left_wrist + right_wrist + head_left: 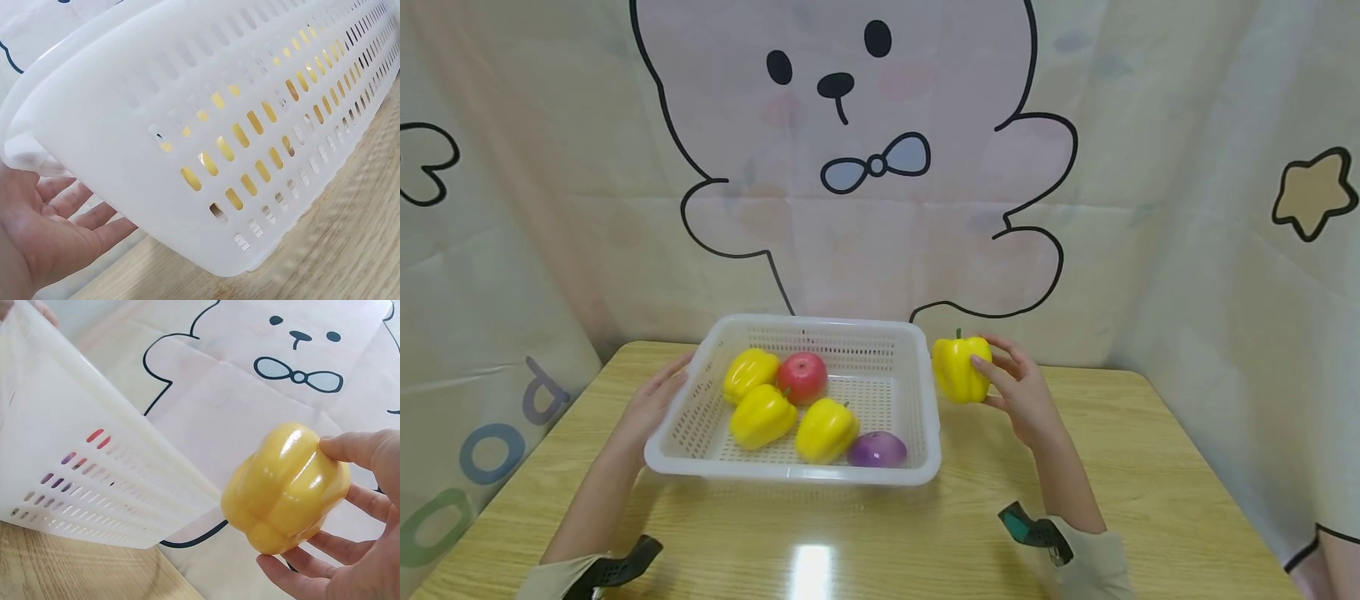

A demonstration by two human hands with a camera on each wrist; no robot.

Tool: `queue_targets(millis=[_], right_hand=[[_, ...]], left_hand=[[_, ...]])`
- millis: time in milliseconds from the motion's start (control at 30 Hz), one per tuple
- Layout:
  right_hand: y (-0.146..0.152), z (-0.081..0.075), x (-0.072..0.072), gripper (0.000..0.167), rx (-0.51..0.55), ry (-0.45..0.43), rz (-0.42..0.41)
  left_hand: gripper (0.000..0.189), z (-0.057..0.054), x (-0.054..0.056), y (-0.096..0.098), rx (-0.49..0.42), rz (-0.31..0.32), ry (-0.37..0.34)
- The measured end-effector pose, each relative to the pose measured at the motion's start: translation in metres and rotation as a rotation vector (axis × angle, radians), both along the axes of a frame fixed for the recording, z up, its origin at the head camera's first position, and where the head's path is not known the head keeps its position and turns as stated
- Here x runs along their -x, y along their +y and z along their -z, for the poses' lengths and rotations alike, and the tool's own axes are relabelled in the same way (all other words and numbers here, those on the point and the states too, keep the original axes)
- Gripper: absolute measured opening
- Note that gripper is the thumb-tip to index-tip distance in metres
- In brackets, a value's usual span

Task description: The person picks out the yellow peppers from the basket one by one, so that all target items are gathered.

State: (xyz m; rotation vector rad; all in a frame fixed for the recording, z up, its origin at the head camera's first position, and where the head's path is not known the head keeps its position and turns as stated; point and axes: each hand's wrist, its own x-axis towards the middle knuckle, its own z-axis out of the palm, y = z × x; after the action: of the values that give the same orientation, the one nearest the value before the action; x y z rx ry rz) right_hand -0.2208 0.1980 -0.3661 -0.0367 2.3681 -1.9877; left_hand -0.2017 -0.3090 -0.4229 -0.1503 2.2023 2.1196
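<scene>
My right hand (1018,387) pinches a yellow bell pepper (961,369) between thumb and fingers, just outside the right wall of a white plastic basket (820,472). In the right wrist view this yellow pepper (287,487) shows its lobed underside, raised beside the basket wall. At the basket's left end is my left hand (655,400); in the left wrist view its fingers (94,240) reach loosely extended against the outer wall, below the rim. Inside the basket lie three yellow bell peppers (763,417), a red round fruit (802,377) and a purple onion-like piece (877,450).
The basket stands on a wood-grain table (1150,492). A cloth backdrop (1112,167) with a cartoon bear rises right behind the table's far edge, and printed cloth also hangs on both sides. Black straps (1037,533) circle both wrists.
</scene>
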Motion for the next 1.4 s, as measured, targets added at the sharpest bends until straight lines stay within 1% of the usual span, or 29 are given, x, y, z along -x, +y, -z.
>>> queue_targets(millis=[167, 367, 700, 867, 1100, 1400], right_hand=[[0.002, 0.003, 0.003, 0.065, -0.004, 0.0, 0.007], [0.005, 0.006, 0.007, 0.063, -0.006, -0.005, 0.017], [0.009, 0.014, 0.011, 0.065, 0.004, -0.032, 0.034], [0.013, 0.022, 0.015, 0.065, 0.001, -0.044, 0.052], [0.017, 0.033, 0.02, 0.066, 0.018, -0.076, 0.065], [0.021, 0.048, 0.026, 0.066, -0.004, -0.107, 0.094]], left_hand=[[0.069, -0.001, 0.001, -0.001, -0.01, 0.008, -0.004], [0.069, -0.001, 0.002, -0.001, 0.006, 0.004, -0.012], [0.068, 0.0, 0.002, -0.002, 0.02, 0.014, -0.01], [0.068, 0.0, 0.003, -0.003, 0.026, 0.016, -0.013], [0.068, 0.0, 0.003, -0.003, 0.01, 0.012, -0.01], [0.068, 0.001, 0.002, -0.002, 0.04, 0.004, -0.022]])
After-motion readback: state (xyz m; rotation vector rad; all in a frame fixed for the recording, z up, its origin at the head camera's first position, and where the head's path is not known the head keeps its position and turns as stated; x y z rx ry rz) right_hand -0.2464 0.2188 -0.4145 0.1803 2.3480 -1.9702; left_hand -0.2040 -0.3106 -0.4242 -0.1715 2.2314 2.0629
